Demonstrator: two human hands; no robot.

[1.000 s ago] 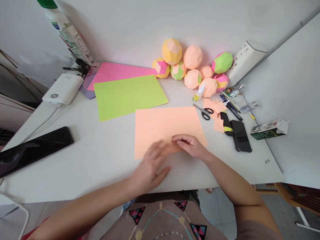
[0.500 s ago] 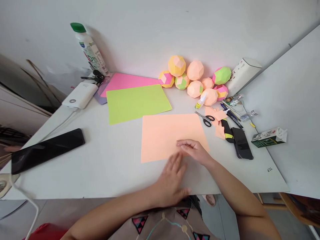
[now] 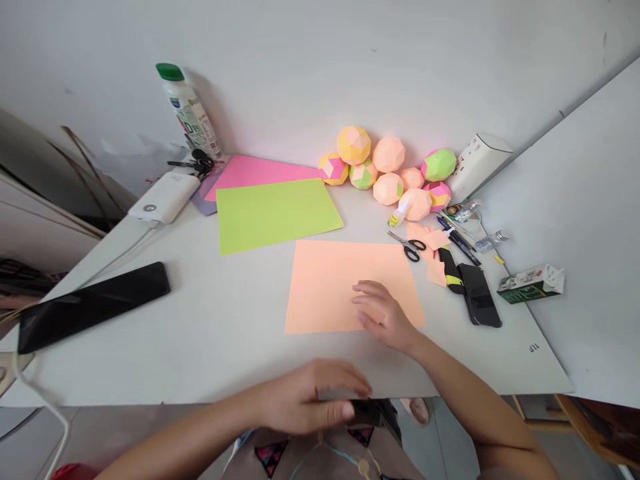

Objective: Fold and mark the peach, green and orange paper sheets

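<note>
A peach sheet of paper (image 3: 320,287) lies flat on the white table (image 3: 210,347) in front of me. Over its lower right part is my right hand (image 3: 383,317), fingers apart and nothing in them; whether it touches the paper I cannot tell. My left hand (image 3: 320,393) is at the table's front edge, close to my body, with thumb and fingers parted and no object between them. Scissors (image 3: 409,247) with black handles rest at the sheet's upper right corner. Beyond it lie a green sheet (image 3: 277,213) and a pink sheet (image 3: 265,172).
Several faceted paper balls (image 3: 389,155) sit against the wall, with a glue bottle (image 3: 399,212) before them. On the right are peach scraps (image 3: 436,272), pens (image 3: 459,240), a phone (image 3: 479,295) and a carton (image 3: 531,283). A power bank (image 3: 165,195) and a long black device (image 3: 95,307) occupy the left.
My left hand has drawn back from the peach sheet to the table edge. My right hand's fingers have spread. The peach sheet lies slightly turned, and the whole view has shifted a little.
</note>
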